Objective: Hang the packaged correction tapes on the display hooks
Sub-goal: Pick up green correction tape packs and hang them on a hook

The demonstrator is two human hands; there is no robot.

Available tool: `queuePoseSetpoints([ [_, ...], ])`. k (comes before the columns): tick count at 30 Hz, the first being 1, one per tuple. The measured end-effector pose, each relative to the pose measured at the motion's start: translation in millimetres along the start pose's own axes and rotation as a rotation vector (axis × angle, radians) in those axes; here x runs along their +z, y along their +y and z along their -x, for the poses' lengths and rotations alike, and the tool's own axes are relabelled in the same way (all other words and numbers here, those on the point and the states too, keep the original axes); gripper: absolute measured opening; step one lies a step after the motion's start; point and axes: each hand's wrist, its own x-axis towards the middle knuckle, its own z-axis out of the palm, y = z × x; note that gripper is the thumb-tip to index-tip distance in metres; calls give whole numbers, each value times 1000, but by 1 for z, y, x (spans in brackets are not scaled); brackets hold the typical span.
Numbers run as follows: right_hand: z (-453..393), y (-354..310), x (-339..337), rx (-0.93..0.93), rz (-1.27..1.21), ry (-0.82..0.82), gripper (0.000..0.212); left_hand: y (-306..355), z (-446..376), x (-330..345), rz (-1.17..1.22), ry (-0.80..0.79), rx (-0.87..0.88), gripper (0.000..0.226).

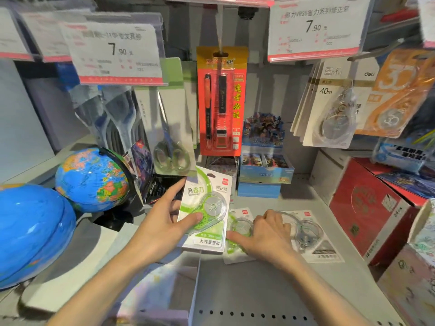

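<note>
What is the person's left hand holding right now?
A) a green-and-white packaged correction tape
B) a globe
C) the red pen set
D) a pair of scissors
A: the left hand grips the green correction tape pack, thumb pressed on its clear blister, lifted off the shelf.

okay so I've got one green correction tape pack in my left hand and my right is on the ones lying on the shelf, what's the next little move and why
Probably close the right hand on the green pack beneath it and lift it. The left hand already has a grip on one pack, while two more, including the grey one, lie flat on the shelf, unhung.
</note>
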Motion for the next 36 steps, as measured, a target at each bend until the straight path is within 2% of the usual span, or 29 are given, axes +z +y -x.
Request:
queuePoseSetpoints([
  [11, 2, -21, 5, 30, -135, 28, 88, -1, -5, -8, 7, -7, 15, 80],
  [17, 7, -14, -8, 26, -527, 13, 83, -2, -7, -16, 23, -25, 13, 80],
  [22, 16, 8, -25, 104, -847, 53, 75, 1, -4, -19, 48, -64, 24, 77],
  [24, 22, 16, -32, 135, -931, 53, 65, 1, -4, -18, 90, -82, 12, 76],
  [28, 41, 29, -45, 146, -999, 104, 47, -2, -3, -12, 81, -124, -27, 65],
  [31, 60, 38, -58, 119, -1029, 145, 45, -3, -2, -4, 69, -155, -38, 54],
  [36, 87, 56, -81, 66, -1007, 166, 43, -1, 5, 13, 66, -212, -22, 49],
])
